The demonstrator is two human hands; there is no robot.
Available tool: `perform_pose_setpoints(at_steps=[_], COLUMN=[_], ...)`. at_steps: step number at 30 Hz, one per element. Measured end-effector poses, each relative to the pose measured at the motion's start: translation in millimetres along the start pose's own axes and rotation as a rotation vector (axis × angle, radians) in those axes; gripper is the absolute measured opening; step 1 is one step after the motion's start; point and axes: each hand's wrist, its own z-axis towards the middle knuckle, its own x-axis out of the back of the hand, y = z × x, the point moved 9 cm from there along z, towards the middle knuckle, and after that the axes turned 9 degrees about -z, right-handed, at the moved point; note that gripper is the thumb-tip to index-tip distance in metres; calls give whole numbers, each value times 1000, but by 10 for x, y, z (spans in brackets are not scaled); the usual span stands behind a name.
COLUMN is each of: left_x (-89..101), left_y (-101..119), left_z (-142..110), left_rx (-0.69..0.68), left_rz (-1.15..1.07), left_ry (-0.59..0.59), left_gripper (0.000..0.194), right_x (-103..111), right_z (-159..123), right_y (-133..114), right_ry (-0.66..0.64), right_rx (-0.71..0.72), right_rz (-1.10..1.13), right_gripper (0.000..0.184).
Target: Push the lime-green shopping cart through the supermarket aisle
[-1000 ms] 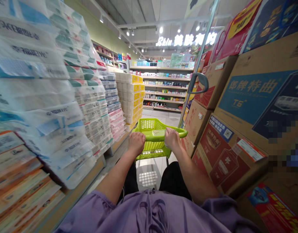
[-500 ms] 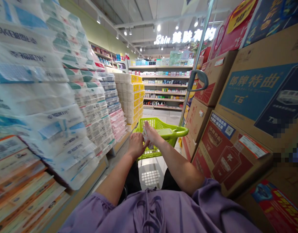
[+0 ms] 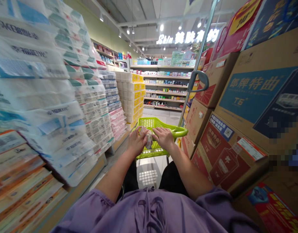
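My left hand (image 3: 137,141) is closed around a small crumpled whitish bundle (image 3: 149,141) with coloured specks, perhaps a bag or cloth; I cannot tell which. The bundle sticks out on the right side of the fingers, above the basket of a lime-green shopping cart (image 3: 149,122). My right hand (image 3: 164,139) lies over the cart's green handle (image 3: 180,131), its fingers bent across the bar and pointing toward the bundle. A narrow gap separates the right fingertips from the bundle. The undersides of both hands are hidden.
Wrapped tissue packs (image 3: 59,129) are piled high on the left, with yellow-and-white packs (image 3: 131,94) farther on. Cardboard cartons (image 3: 236,142) line the right, beside a metal pole with a grey handle (image 3: 199,81). Stocked shelves (image 3: 165,84) stand ahead across the tiled floor (image 3: 158,113).
My right hand has moved away from the left hand and bundle, rightward onto the cart handle. The bundle stays in my left hand and shows more. The surroundings have barely shifted.
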Motion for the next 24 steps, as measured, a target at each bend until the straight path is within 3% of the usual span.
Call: perform_pose_setpoints(at_steps=[5,12,15,20,24], left_x=[22,101,30,-42,97], left_y=[55,348,401,243,-52], left_z=[-32,-165,-179,-145,-139], left_rx=[21,-82,-128,-130,-76], left_rz=[-14,24,36,111,92], left_ry=[27,110,63,-22,44], left_gripper=[34,35,42,36,29], right_x=[5,13,21,17,-3], right_z=[-29,-43,-57,-87,-114], right_y=[-35,-174,-212,-199,-180], right_ry=[-30,-58,-57,-26,18], right_rx=[30,-9,-17,-4,6], right_rz=[-1,-36,-40,-6,31], right_gripper=[48,46,45,42,41])
